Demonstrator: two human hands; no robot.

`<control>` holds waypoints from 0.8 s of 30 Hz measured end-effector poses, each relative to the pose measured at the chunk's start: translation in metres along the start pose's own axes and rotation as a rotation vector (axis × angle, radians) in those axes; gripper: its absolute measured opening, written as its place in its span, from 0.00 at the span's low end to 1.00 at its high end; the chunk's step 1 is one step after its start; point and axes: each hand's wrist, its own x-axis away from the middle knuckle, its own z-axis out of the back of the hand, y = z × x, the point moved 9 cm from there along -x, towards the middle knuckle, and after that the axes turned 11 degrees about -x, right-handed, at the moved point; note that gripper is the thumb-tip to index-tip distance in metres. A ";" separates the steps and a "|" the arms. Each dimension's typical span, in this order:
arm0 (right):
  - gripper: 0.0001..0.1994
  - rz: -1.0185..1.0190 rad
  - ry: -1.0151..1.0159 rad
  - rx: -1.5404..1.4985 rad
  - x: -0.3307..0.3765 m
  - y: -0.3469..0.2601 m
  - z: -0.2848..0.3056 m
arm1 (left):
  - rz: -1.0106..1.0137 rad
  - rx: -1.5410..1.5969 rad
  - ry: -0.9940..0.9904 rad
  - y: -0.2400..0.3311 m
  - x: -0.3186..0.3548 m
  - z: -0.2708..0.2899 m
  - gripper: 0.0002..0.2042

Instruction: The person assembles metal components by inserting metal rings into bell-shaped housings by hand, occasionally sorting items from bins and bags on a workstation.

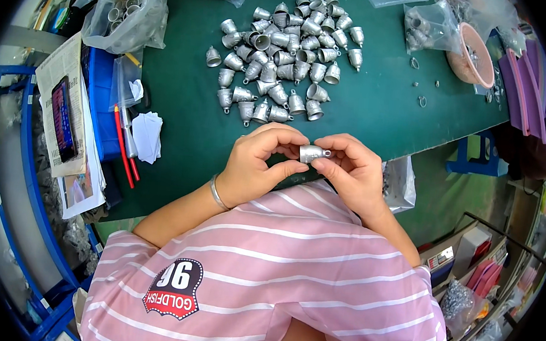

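Metal bells (268, 72) lying in loose pile on green bench (182, 110). Bulging clear plastic bag (147, 25) sitting at upper left; pink basket (463, 64) standing at far right. Left hand (256, 160) pinching held bell (311, 153) at wide mouth with narrow grip; right hand (356, 169) pinching looped end. Held bell lying sideways between hands above bench's near edge. Thin ring (419, 100) lying near basket.
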 end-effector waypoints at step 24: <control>0.14 0.403 -0.163 0.472 -0.001 -0.036 -0.022 | -0.106 -0.175 -0.029 0.017 -0.003 0.002 0.16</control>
